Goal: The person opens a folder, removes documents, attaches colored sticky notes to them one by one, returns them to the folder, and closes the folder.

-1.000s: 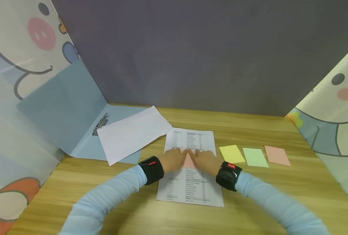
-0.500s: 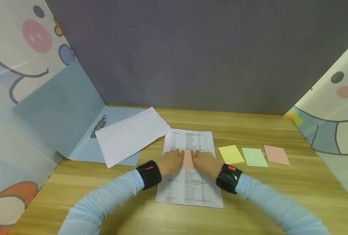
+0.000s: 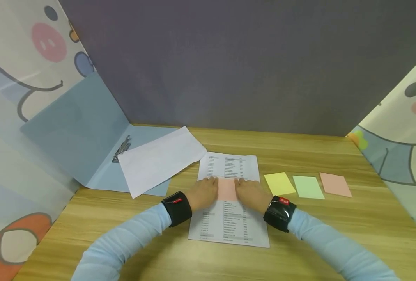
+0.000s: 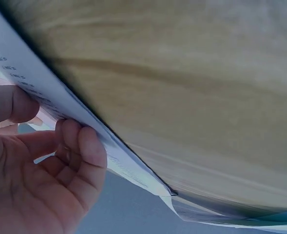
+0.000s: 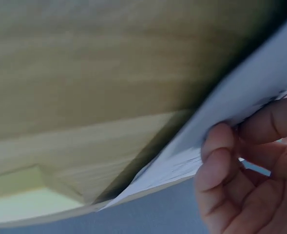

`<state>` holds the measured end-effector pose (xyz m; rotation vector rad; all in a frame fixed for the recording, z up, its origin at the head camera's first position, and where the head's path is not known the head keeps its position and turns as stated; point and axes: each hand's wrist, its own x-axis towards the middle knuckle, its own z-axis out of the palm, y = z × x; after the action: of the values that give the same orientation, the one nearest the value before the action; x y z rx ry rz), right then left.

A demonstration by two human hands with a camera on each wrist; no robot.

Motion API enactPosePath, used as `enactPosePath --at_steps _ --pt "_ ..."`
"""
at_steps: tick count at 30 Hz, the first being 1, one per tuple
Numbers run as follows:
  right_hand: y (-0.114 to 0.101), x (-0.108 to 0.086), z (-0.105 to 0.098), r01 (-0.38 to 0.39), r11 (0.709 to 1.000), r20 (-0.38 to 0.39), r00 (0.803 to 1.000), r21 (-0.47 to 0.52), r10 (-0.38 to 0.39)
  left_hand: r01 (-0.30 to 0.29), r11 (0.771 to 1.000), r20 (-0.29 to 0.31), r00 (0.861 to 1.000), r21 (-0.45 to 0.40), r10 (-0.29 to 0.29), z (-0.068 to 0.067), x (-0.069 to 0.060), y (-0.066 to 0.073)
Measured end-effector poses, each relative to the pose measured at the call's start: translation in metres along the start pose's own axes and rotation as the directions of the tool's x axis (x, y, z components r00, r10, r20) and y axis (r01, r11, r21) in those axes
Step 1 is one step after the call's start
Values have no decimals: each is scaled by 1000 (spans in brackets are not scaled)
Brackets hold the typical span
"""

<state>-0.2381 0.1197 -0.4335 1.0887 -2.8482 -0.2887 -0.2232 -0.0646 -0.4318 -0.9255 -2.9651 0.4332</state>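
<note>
A printed sheet [image 3: 229,230] with columns of text lies on the table, and a pink sticky note [image 3: 227,189] lies flat across its middle. My left hand [image 3: 202,193] rests at the note's left edge, its fingertips touching the paper. On the opposite edge, my right hand [image 3: 252,194] touches down in the same way. The left wrist view shows bent fingers [image 4: 87,146] with their tips against the sheet. From the right wrist, the fingers [image 5: 216,165] also look bent and meet the paper. Neither hand is seen gripping anything.
An open blue folder [image 3: 99,171] with a metal clip [image 3: 122,148] stands at the left, a blank white sheet [image 3: 162,162] lying partly over it. Yellow [image 3: 279,184], green [image 3: 308,187] and pink note pads [image 3: 335,184] lie at the right. A grey panel [image 3: 236,70] closes the back.
My hands have slid apart, from fingertips meeting over the pink note's middle out to its two side edges. More of the note now shows between them.
</note>
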Motion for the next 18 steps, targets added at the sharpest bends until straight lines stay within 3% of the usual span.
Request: enactPosePath --at_steps 5,9,13,18 --pt "-2 -1 0 -43 999 22 999 32 42 7 1000 18 1000 -21 -7 0 -1 1" --pt "-5 -1 1 -54 997 46 998 64 51 37 995 55 998 -95 -32 -2 -5 0" --pt "-5 -3 4 -47 998 52 998 35 45 61 974 72 996 -220 -47 -5 -8 -3" --pt "-3 -5 8 -11 1000 28 1000 -3 11 50 939 75 997 -339 -25 -7 -11 -10"
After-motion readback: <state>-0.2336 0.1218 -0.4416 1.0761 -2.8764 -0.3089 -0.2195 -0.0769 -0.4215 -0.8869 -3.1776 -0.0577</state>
